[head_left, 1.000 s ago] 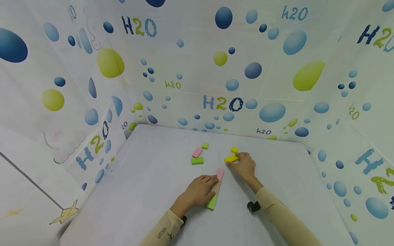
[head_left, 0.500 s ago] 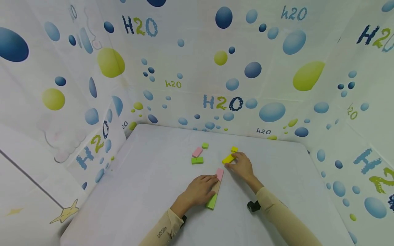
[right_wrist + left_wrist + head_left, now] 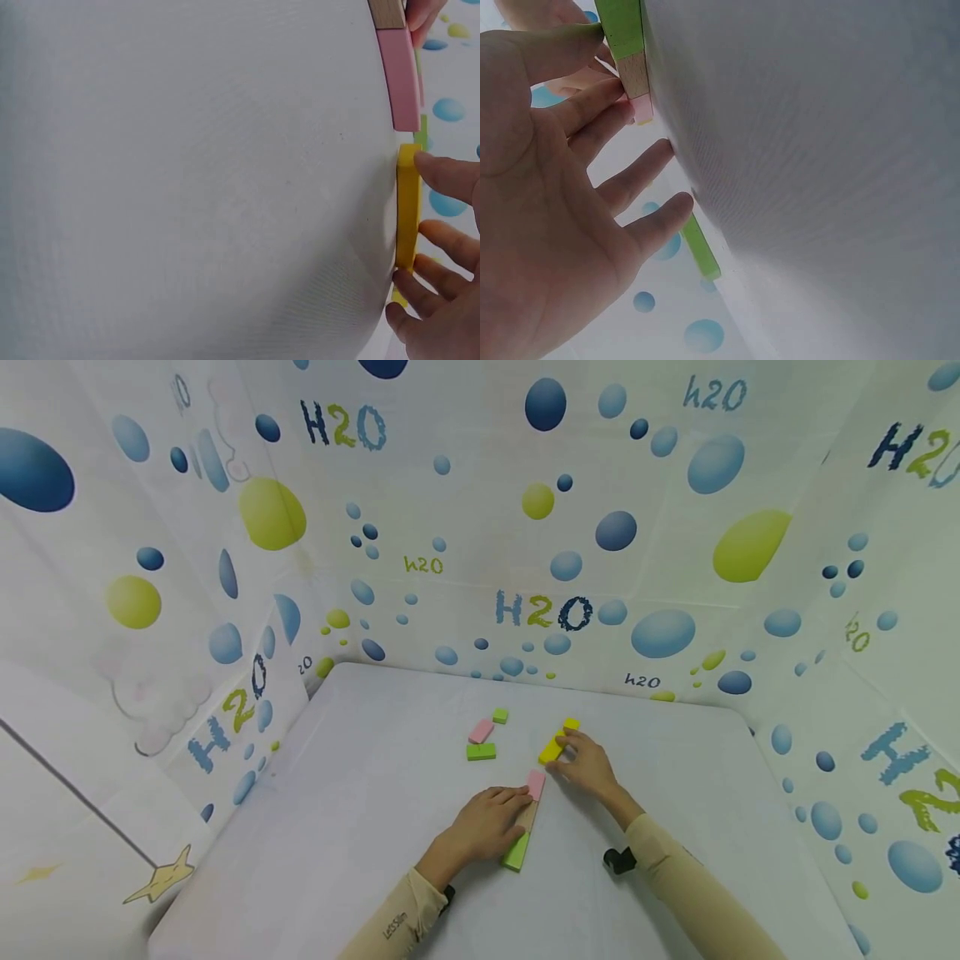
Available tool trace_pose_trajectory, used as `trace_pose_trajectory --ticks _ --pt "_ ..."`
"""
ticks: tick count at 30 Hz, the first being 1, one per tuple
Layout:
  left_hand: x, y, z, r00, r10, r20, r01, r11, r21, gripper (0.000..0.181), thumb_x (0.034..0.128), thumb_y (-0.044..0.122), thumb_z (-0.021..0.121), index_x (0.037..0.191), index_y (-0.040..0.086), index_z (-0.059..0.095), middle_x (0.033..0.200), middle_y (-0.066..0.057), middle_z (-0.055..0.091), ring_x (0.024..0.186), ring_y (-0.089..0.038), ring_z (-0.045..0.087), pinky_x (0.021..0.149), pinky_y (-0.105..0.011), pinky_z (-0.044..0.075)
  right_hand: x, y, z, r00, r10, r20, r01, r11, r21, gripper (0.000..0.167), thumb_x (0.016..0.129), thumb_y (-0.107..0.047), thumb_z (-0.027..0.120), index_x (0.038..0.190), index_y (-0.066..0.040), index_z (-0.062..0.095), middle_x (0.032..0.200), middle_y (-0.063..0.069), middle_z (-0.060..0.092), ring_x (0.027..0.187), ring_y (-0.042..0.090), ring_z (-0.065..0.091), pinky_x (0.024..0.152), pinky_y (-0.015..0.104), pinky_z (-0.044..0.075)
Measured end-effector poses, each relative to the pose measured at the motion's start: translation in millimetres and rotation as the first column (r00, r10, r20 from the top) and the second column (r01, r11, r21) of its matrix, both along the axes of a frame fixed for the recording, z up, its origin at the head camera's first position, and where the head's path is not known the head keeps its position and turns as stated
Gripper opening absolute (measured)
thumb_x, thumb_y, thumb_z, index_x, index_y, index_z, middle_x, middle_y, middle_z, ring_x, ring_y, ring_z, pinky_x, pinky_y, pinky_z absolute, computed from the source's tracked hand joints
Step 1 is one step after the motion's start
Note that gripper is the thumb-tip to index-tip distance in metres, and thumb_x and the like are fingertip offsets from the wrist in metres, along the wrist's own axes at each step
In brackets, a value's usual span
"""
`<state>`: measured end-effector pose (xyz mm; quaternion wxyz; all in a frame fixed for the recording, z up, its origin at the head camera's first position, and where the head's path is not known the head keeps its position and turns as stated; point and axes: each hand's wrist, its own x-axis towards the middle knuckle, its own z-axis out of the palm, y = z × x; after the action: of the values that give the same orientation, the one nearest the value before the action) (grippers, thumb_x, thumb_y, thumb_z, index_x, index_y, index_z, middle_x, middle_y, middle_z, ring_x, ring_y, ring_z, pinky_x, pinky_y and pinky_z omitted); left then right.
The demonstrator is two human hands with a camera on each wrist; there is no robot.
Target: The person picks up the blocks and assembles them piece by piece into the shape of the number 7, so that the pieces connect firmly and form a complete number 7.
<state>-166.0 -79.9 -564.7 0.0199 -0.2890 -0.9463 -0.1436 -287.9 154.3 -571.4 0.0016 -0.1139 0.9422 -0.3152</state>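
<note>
A row of blocks lies on the white table: a green block (image 3: pixel 515 853) nearest, a wooden one (image 3: pixel 634 75) in the middle, a pink one (image 3: pixel 536 784) at the far end. The left hand (image 3: pixel 486 827) touches the row's left side with its thumb and fingertips, fingers spread and fairly straight. Beyond the pink end, with a small gap, the right hand (image 3: pixel 587 766) holds a long yellow block (image 3: pixel 407 206) flat on the table, thumb at its near end and fingers along its side. A small yellow block (image 3: pixel 572 724) sits at its far end; whether they touch is unclear.
Left of the yellow blocks lie a green block (image 3: pixel 481 752), a pink block (image 3: pixel 482 731) and a small green block (image 3: pixel 500 716). A patterned curtain stands behind the table (image 3: pixel 360 760). A black object (image 3: pixel 618 861) shows at the right wrist.
The long yellow block has turned from nearly crosswise to more lengthwise, its near end moving left and closer to the row. The right hand moved slightly left with it; the left hand stayed put.
</note>
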Motion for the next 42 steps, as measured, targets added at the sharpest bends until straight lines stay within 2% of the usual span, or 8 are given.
trace_pose_trajectory --ticks 5,12,19,24,32,42 --pt "-0.5 0.5 0.5 1.0 -0.001 0.001 0.001 1.0 0.006 0.049 0.1029 0.031 0.062 0.149 0.016 0.057 0.156 0.0 0.053 0.139 -0.025 0.052 0.115 -0.045 0.044 -0.4 0 3.4 0.999 0.052 0.012 -0.051 0.999 -0.017 0.061 0.088 -0.027 0.084 0.14 -0.003 0.064 0.159 0.015 0.048 0.149 0.04 0.039 0.123 0.057 0.028" --pt "0.7 0.3 2.6 1.0 -0.009 -0.007 0.009 1.0 0.011 0.049 0.1022 0.029 0.064 0.148 0.014 0.058 0.155 -0.002 0.054 0.138 -0.026 0.053 0.114 -0.046 0.044 -2.1 0 2.7 0.994 0.108 -0.002 -0.108 0.994 0.008 0.058 0.09 -0.027 0.083 0.14 -0.003 0.065 0.159 0.016 0.048 0.149 0.039 0.04 0.122 0.057 0.03" --pt "0.6 0.6 3.1 1.0 -0.007 -0.006 0.007 1.0 0.01 0.049 0.1024 0.029 0.064 0.148 0.014 0.058 0.155 -0.002 0.054 0.138 -0.026 0.053 0.114 -0.046 0.044 -1.8 3 2.6 0.99 0.14 -0.021 -0.14 0.99 -0.013 0.058 0.09 -0.026 0.083 0.139 -0.002 0.065 0.158 0.017 0.049 0.148 0.041 0.041 0.122 0.057 0.031" --pt "1.1 1.1 6.2 1.0 0.001 0.024 -0.001 1.0 -0.007 0.049 0.1036 0.03 0.062 0.15 0.015 0.056 0.157 0.0 0.052 0.141 -0.025 0.051 0.116 -0.044 0.042 -1.6 5 2.3 0.985 0.167 -0.035 -0.168 0.985 -0.035 0.057 0.091 -0.026 0.082 0.14 -0.001 0.065 0.158 0.018 0.048 0.148 0.042 0.041 0.121 0.06 0.031" --pt "0.6 1.3 7.5 0.999 0.005 0.043 -0.004 1.0 -0.022 0.05 0.1039 0.03 0.061 0.151 0.015 0.056 0.158 0.001 0.051 0.141 -0.023 0.05 0.118 -0.043 0.04 -5.9 9 -1.9 0.979 0.202 -0.026 -0.202 0.979 -0.027 0.057 0.092 -0.028 0.081 0.141 -0.006 0.065 0.158 0.016 0.048 0.146 0.044 0.042 0.119 0.064 0.032" --pt "-0.4 1.1 6.0 0.999 0.007 0.048 -0.006 1.0 -0.028 0.05 0.1042 0.031 0.061 0.152 0.017 0.055 0.159 0.002 0.05 0.142 -0.022 0.049 0.118 -0.042 0.039 -6.5 10 -2.4 0.971 0.239 -0.024 -0.24 0.97 -0.042 0.057 0.093 -0.029 0.08 0.143 -0.005 0.064 0.159 0.015 0.048 0.147 0.043 0.041 0.119 0.064 0.03"
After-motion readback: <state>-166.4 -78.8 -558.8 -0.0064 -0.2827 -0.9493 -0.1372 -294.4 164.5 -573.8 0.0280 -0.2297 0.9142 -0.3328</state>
